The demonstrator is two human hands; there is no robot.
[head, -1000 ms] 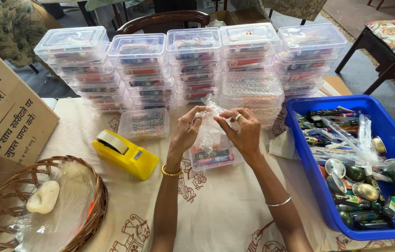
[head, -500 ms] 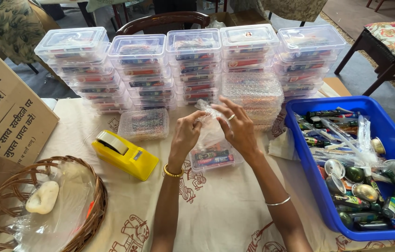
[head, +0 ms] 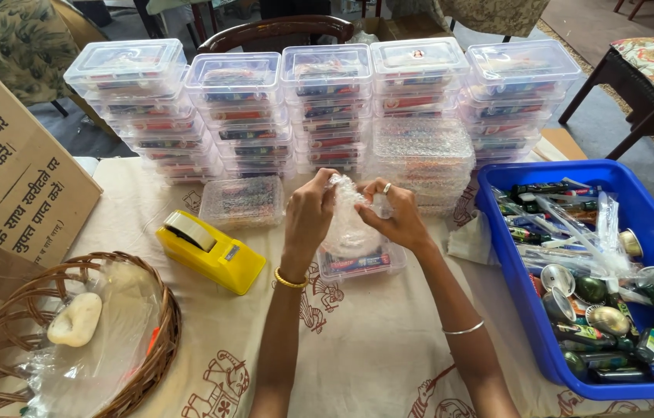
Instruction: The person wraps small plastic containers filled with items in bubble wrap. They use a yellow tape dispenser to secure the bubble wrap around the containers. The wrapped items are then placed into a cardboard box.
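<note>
Both hands, left hand (head: pixel 313 210) and right hand (head: pixel 393 217), pinched a crumpled clear plastic wrap (head: pixel 350 224) between closed fingers above an open clear plastic box (head: pixel 361 262) at the cloth-covered table's (head: pixel 373 348) centre.

The clear bubble wrap (head: pixel 348 220) is bunched into a loose, crinkled wad, held up between both hands just above an open clear box (head: pixel 359 262). That box holds colourful items and sits mid-bench, toward its far edge.
</note>
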